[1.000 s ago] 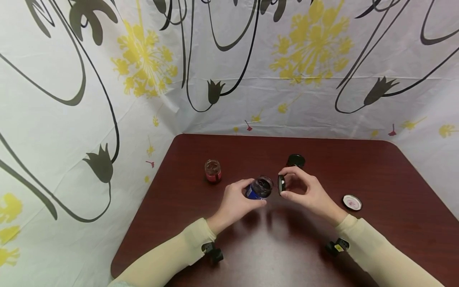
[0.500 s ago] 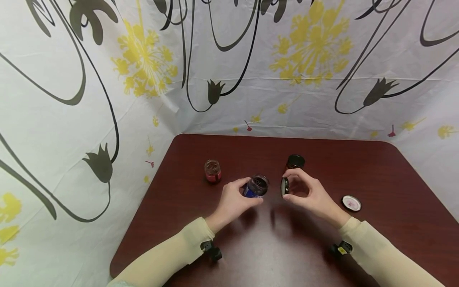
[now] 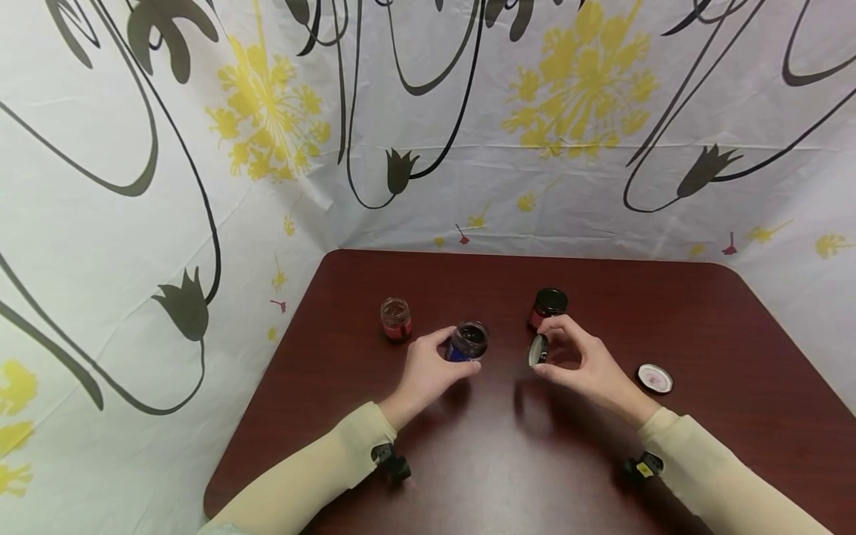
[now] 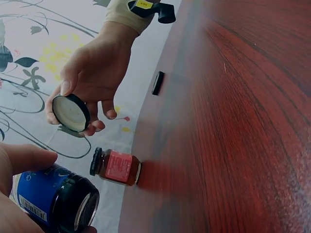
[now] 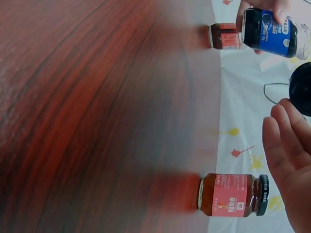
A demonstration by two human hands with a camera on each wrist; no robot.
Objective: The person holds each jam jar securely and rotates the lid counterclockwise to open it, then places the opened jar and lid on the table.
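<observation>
My left hand [image 3: 426, 369] grips a glass jar [image 3: 470, 338] with a blue label and dark contents, its mouth uncovered. In the left wrist view that blue-labelled jar [image 4: 60, 196] shows its dark base. My right hand [image 3: 584, 360] pinches a black jar lid [image 3: 538, 351] by its edge between thumb and fingers. The pale inside of the lid [image 4: 71, 112] faces the left wrist camera. A gap separates lid and jar. Just beyond my right fingers stands a closed jar [image 3: 550, 307] with a black lid; its pink-red label shows in the right wrist view.
An uncovered jar [image 3: 396, 320] with a red label stands at the back left of the dark red-brown table [image 3: 528, 475]. A loose lid [image 3: 655, 379] lies on the right, pale inside up. A patterned white cloth [image 3: 441, 111] hangs behind the table.
My left hand has carried the jar a little left. My right hand has shifted slightly right with the lid, whose inside now turns more into view. The closed jar is less covered.
</observation>
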